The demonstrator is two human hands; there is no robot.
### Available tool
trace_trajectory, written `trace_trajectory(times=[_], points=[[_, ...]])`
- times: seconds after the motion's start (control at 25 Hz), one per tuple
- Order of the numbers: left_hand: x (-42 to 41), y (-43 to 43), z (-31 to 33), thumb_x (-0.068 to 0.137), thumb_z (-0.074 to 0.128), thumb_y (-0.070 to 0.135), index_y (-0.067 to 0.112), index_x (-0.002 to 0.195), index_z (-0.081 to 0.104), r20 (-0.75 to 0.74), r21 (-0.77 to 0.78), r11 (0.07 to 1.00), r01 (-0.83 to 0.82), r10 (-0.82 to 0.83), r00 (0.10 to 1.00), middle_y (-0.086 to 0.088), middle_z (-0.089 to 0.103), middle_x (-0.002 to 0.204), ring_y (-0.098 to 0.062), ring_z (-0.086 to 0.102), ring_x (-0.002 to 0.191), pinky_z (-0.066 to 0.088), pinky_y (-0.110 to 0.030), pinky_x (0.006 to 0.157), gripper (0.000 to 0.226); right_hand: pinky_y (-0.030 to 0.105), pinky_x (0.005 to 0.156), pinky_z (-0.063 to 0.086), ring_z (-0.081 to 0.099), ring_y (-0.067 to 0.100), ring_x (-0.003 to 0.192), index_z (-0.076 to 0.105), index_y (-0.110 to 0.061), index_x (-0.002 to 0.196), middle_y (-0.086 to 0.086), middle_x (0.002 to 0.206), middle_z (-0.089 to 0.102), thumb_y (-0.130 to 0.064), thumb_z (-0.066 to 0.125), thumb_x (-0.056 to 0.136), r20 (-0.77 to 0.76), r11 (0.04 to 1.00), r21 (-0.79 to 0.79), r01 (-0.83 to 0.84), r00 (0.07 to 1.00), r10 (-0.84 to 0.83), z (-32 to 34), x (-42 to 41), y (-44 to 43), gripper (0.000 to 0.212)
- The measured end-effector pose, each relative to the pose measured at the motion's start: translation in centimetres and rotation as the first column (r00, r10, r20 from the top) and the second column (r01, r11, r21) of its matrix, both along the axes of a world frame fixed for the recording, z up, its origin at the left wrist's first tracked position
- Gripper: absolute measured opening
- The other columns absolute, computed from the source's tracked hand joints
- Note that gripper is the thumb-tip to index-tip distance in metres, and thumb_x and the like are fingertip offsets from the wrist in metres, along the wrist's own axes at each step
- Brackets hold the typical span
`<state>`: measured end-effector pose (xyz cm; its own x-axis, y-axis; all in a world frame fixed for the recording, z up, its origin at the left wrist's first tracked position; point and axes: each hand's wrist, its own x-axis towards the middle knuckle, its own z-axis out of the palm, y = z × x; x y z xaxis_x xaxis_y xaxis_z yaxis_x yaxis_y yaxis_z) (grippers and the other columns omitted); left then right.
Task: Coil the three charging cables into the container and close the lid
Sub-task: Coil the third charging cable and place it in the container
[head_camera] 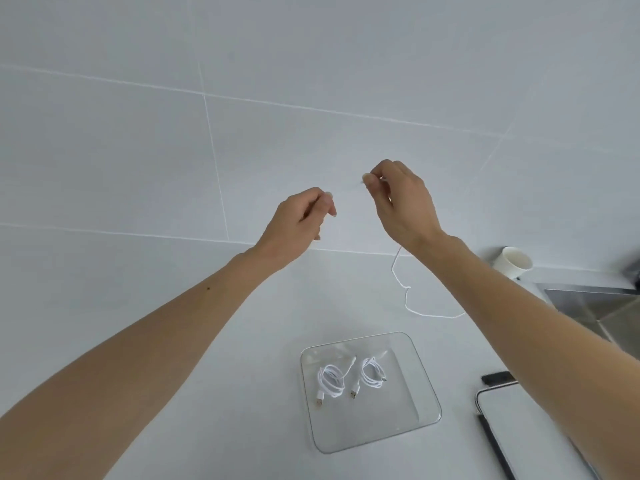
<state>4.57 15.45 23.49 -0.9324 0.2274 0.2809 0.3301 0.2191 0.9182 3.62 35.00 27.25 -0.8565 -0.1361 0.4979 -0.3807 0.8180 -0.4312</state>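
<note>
A clear square container (427, 379) sits open on the white counter, low and right of centre. Two coiled white cables lie inside it, one at the left (330, 381) and one at the right (373, 372). Both hands are raised above the counter in front of the tiled wall. My right hand (401, 199) pinches one end of a third white cable (407, 299), which hangs under the wrist and loops onto the counter. My left hand (299, 223) has its fingers curled together; a thin bit of cable seems to run through it, hard to make out. A white lid (502, 420) with black clips lies right of the container.
A white paper cup (512, 263) stands at the back right by the wall. Beside it, a steel sink (595, 306) drops below counter level at the right edge. The white tiled wall rises behind the hands.
</note>
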Motion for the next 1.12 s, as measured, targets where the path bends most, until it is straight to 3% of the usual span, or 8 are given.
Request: trace_trajectory(times=[0.24, 0.36, 0.48, 0.72, 0.88, 0.92, 1.0, 1.12], points=[[0.4, 4.6, 10.8, 0.106, 0.038, 0.036, 0.017, 0.073, 0.050, 0.038, 0.151, 0.965, 0.215, -0.223, 0.974, 0.011, 0.028, 0.055, -0.014, 0.031, 0.048, 0.045, -0.023, 0.056, 0.040, 0.032, 0.058, 0.036, 0.041, 0.007, 0.058, 0.055, -0.012, 0.088, -0.012, 0.065, 0.041, -0.035, 0.045, 0.104, -0.179, 0.976, -0.216, -0.021, 0.984, -0.018, 10.1, 0.0, 3.9, 0.029], [0.8, 6.9, 15.8, 0.104, 0.039, 0.042, 0.018, 0.070, 0.048, 0.047, 0.188, 0.933, 0.307, -0.321, 0.946, 0.007, 0.027, 0.057, -0.014, 0.031, 0.048, 0.044, -0.024, 0.057, 0.043, 0.027, 0.052, 0.028, 0.030, 0.009, 0.050, 0.053, -0.010, 0.084, -0.010, 0.055, 0.033, -0.035, 0.047, 0.103, -0.241, 0.933, -0.354, -0.059, 0.970, -0.030, 14.6, 0.3, 5.7, 0.033], [1.7, 8.8, 19.7, 0.102, 0.039, 0.045, 0.020, 0.066, 0.045, -0.018, 0.156, 0.904, 0.398, -0.400, 0.916, 0.004, 0.024, 0.057, -0.015, 0.028, 0.048, 0.037, -0.024, 0.053, 0.045, 0.023, 0.047, 0.027, 0.028, 0.010, 0.049, 0.052, -0.009, 0.082, 0.001, 0.060, 0.040, -0.035, 0.047, 0.103, -0.269, 0.893, -0.444, -0.072, 0.961, -0.056, 18.3, 0.5, 7.4, 0.034], [2.8, 11.0, 24.6, 0.106, 0.039, 0.034, 0.020, 0.081, 0.060, -0.121, 0.259, 0.792, 0.552, -0.541, 0.833, 0.010, 0.038, 0.055, -0.007, 0.025, 0.045, 0.025, -0.017, 0.042, 0.036, 0.013, 0.041, 0.026, 0.030, 0.005, 0.041, 0.052, -0.021, 0.069, -0.011, 0.053, 0.035, -0.033, 0.046, 0.104, -0.152, 0.901, -0.427, -0.069, 0.988, 0.004, 20.6, 0.6, 8.5, 0.038], [2.5, 11.6, 26.0, 0.106, 0.042, 0.030, 0.009, 0.103, 0.065, -0.180, 0.378, 0.767, 0.518, -0.488, 0.854, 0.005, 0.054, 0.067, -0.007, 0.036, 0.047, 0.035, -0.017, 0.045, 0.031, 0.032, 0.057, 0.041, 0.048, 0.026, 0.059, 0.064, -0.011, 0.085, 0.015, 0.069, 0.058, -0.035, 0.043, 0.105, -0.061, 0.940, -0.320, -0.118, 0.993, 0.104, 19.5, 1.0, 8.3, 0.037], [2.3, 11.5, 26.3, 0.106, 0.041, 0.029, 0.008, 0.108, 0.066, -0.184, 0.403, 0.763, 0.506, -0.474, 0.861, 0.003, 0.061, 0.073, -0.008, 0.045, 0.051, 0.042, -0.018, 0.049, 0.033, 0.036, 0.058, 0.042, 0.048, 0.029, 0.062, 0.064, -0.010, 0.087, 0.018, 0.071, 0.059, -0.035, 0.042, 0.105, -0.057, 0.944, -0.303, -0.135, 0.991, 0.123, 19.3, 1.2, 8.2, 0.038], [1.9, 11.3, 26.8, 0.107, 0.038, 0.030, 0.004, 0.117, 0.064, -0.193, 0.435, 0.754, 0.493, -0.457, 0.869, -0.003, 0.073, 0.096, -0.012, 0.068, 0.077, 0.056, -0.021, 0.072, 0.038, 0.027, 0.053, 0.036, 0.042, 0.018, 0.056, 0.062, -0.015, 0.081, 0.005, 0.064, 0.050, -0.037, 0.042, 0.105, -0.072, 0.943, -0.287, -0.170, 0.985, 0.155, 19.0, 1.7, 8.1, 0.038], [0.9, 10.9, 27.2, 0.108, 0.034, 0.033, -0.002, 0.130, 0.055, -0.207, 0.482, 0.734, 0.478, -0.435, 0.876, -0.012, 0.064, 0.131, -0.020, 0.061, 0.122, 0.046, -0.030, 0.106, 0.046, 0.021, 0.051, 0.034, 0.040, 0.015, 0.054, 0.060, -0.021, 0.078, 0.000, 0.062, 0.045, -0.038, 0.046, 0.104, -0.082, 0.942, -0.263, -0.208, 0.978, 0.193, 18.8, 2.5, 8.0, 0.035]])
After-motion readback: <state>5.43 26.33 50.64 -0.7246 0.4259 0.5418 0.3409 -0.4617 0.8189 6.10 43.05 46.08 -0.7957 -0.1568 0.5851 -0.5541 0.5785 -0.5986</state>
